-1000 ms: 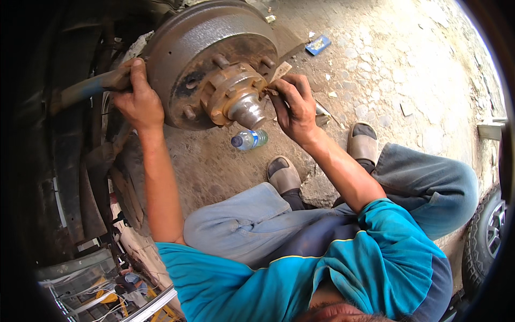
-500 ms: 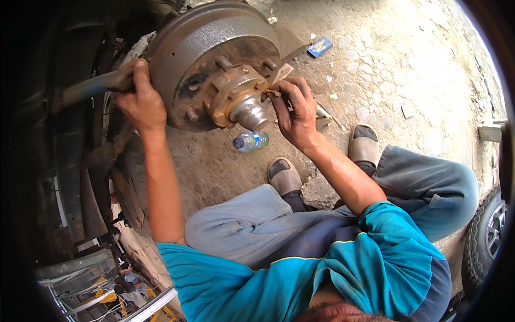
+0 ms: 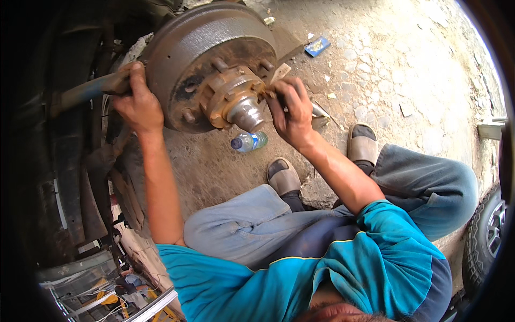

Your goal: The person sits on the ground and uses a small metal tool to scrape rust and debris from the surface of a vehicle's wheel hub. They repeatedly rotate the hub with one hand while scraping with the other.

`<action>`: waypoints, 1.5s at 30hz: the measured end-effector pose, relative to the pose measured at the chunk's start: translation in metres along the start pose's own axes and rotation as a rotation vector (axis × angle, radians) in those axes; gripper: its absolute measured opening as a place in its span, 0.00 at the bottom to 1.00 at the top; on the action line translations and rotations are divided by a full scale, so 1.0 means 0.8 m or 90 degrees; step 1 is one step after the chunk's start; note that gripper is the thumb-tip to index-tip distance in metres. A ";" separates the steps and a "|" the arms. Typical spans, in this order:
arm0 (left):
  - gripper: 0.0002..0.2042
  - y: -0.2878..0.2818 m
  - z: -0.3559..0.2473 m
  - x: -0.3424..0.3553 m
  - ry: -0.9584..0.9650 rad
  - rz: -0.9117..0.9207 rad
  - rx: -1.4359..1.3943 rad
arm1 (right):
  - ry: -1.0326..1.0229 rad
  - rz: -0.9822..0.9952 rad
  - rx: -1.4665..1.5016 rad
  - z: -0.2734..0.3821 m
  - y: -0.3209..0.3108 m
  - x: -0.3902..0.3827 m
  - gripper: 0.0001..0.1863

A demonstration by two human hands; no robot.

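A dark, worn brake drum [image 3: 214, 51] with wheel studs fills the upper middle, and a rusty hub [image 3: 230, 88] with a shiny axle end [image 3: 247, 114] sticks out of its face. My left hand [image 3: 140, 107] is closed at the drum's left edge, its thumb along the rim; the other fingers are partly hidden behind. Beside that thumb lies the end of a bar with worn blue paint [image 3: 88, 91]. My right hand [image 3: 292, 110] pinches at the hub's right side, where its fingertips cover something small and rusty that I cannot make out.
A plastic bottle [image 3: 249, 141] is on the dirty ground below the axle end. Beyond are a small blue box [image 3: 317, 46] and scattered scraps. A broken concrete lump [image 3: 319, 190] sits between my feet. A tyre [image 3: 485, 241] stands at the right; vehicle parts crowd the left.
The whole view has shifted a little, with drum and hands slightly further left in the picture. My right fingertips are drawn in closer against the hub's side. The left hand keeps its place on the drum.
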State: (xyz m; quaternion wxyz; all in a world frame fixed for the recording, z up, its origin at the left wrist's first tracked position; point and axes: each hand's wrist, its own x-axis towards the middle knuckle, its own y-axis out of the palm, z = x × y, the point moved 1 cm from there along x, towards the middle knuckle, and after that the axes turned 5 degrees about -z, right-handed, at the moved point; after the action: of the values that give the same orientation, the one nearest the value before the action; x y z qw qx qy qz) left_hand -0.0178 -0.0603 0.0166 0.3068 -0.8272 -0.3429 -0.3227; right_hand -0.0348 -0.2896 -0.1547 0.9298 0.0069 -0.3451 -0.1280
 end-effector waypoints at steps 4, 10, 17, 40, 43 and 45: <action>0.12 0.000 0.002 0.000 -0.036 -0.012 -0.006 | -0.019 0.000 -0.027 0.005 -0.004 0.011 0.14; 0.13 -0.003 0.005 0.001 0.017 0.000 0.013 | 0.045 0.004 0.014 -0.001 -0.005 -0.004 0.13; 0.11 -0.003 0.001 0.001 0.008 0.015 -0.011 | -0.022 0.017 -0.006 -0.007 0.000 -0.010 0.16; 0.11 -0.004 0.005 0.000 -0.006 0.002 -0.016 | -0.097 0.016 -0.054 -0.003 -0.002 0.002 0.18; 0.11 0.000 0.002 -0.003 -0.010 -0.018 -0.015 | -0.095 0.031 -0.059 0.002 -0.005 -0.003 0.18; 0.11 -0.003 0.000 -0.003 -0.027 0.011 -0.007 | -0.096 0.020 -0.061 0.004 -0.004 0.003 0.19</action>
State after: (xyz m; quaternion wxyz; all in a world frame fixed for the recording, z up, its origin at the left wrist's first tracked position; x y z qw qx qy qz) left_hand -0.0213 -0.0598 0.0156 0.2981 -0.8384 -0.3401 -0.3043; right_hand -0.0359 -0.2931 -0.1505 0.9024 -0.0527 -0.4076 -0.1298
